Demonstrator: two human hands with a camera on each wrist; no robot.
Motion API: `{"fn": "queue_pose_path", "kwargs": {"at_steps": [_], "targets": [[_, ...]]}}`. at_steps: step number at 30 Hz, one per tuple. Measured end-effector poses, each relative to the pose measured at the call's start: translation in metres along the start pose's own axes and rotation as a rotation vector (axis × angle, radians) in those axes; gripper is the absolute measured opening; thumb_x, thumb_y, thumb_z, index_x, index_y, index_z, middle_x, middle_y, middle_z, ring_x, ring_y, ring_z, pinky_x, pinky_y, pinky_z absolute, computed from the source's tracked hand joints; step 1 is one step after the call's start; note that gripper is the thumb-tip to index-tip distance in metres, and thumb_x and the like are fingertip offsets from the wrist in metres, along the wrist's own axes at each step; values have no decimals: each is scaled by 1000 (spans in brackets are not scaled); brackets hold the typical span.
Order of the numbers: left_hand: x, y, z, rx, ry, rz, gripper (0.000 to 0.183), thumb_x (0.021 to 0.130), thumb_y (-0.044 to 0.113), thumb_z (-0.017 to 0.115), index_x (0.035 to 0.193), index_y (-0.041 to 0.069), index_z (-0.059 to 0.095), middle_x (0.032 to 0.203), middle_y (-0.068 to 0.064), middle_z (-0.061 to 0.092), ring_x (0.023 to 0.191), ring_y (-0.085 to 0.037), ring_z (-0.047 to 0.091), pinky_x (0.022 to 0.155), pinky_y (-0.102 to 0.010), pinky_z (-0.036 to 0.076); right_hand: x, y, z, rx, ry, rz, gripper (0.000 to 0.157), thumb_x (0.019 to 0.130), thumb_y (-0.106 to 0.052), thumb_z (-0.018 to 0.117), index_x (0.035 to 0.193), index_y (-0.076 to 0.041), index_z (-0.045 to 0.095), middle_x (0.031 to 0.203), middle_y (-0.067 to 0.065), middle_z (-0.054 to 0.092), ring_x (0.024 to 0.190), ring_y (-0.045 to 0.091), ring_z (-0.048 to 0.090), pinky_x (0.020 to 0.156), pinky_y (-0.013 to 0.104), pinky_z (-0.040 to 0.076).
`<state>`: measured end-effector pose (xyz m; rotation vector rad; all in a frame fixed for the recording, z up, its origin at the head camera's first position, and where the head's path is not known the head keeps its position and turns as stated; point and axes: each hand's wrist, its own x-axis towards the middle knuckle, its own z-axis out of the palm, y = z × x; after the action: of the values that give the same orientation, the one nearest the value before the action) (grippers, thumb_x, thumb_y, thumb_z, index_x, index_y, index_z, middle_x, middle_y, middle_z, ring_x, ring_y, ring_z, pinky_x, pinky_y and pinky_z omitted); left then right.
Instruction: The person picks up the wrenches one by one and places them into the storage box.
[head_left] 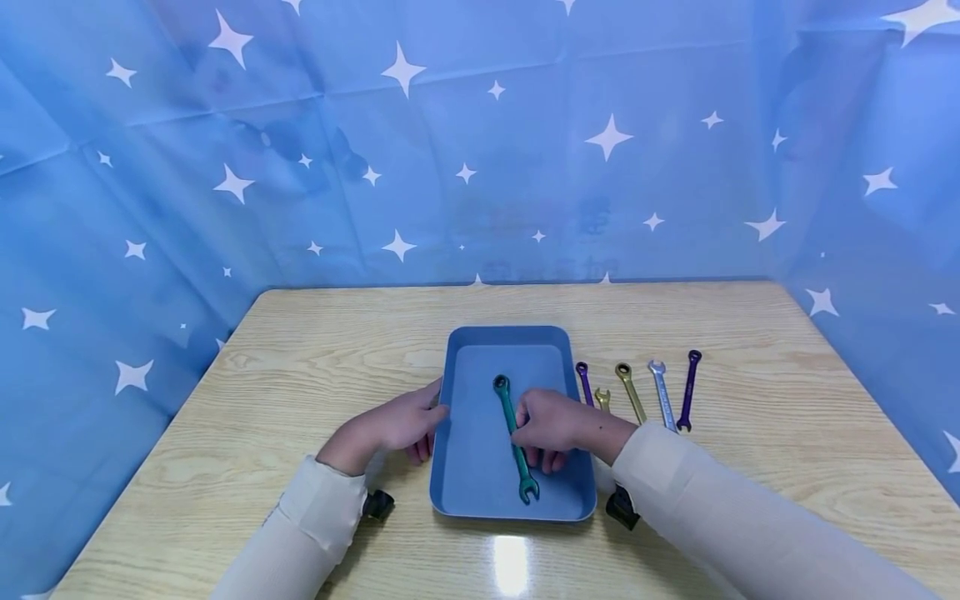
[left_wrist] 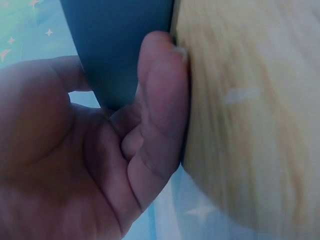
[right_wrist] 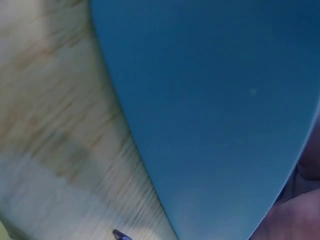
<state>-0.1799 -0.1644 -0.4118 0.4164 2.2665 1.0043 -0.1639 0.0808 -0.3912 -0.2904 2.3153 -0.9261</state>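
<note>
A blue rectangular tray (head_left: 472, 467) sits on the wooden table. My left hand (head_left: 401, 421) grips its left wall, the thumb over the rim and the fingers curled along the outside; the left wrist view shows this hand (left_wrist: 115, 145) against the tray wall (left_wrist: 117, 45). Inside the tray, my right hand (head_left: 555, 421) pinches a green combination wrench (head_left: 527, 483) near the middle of its shaft. The wrench's ring end points away from me, its open end towards me. In the right wrist view the tray's outer wall (right_wrist: 200, 110) hides most of the right hand (right_wrist: 295, 215).
Right of the tray lie several wrenches: a purple one (head_left: 584, 382), a small gold one (head_left: 603, 399), a longer gold one (head_left: 632, 392), a silver one (head_left: 663, 396) and a dark purple one (head_left: 688, 390). A blue star-patterned cloth (head_left: 450, 208) hangs behind the table (head_left: 337, 342).
</note>
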Motion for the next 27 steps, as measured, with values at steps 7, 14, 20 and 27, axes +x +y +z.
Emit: {"fn": "queue_pose_path", "kwargs": {"at_steps": [7, 14, 20, 27], "targets": [[1, 1, 1, 12, 7, -7, 57, 99, 26, 28, 149, 28, 1, 64, -14, 61, 52, -28, 61, 49, -39, 53, -1, 0, 0, -16, 4, 8, 14, 88, -16, 57, 79, -6, 52, 59, 10, 65, 43, 21, 61, 41, 34, 51], [2, -2, 2, 18, 9, -6, 55, 100, 26, 28, 149, 29, 4, 63, -14, 61, 52, -28, 61, 49, -39, 53, -5, 5, -3, 15, 43, -100, 20, 90, -22, 57, 77, -7, 54, 60, 8, 64, 43, 19, 58, 39, 31, 50], [0, -2, 1, 19, 9, -5, 52, 99, 26, 27, 148, 27, 10, 70, -13, 61, 53, -28, 62, 49, -38, 53, -13, 15, -16, 39, 160, -238, 26, 94, -27, 51, 78, -8, 56, 58, 4, 59, 42, 18, 54, 36, 27, 42], [-1, 0, -1, 24, 10, -8, 52, 99, 26, 28, 148, 26, 11, 76, -12, 61, 54, -27, 62, 49, -38, 53, -30, 37, -35, 68, 255, -270, 28, 96, -30, 49, 84, -6, 56, 61, 8, 58, 47, 27, 55, 39, 31, 42]]}}
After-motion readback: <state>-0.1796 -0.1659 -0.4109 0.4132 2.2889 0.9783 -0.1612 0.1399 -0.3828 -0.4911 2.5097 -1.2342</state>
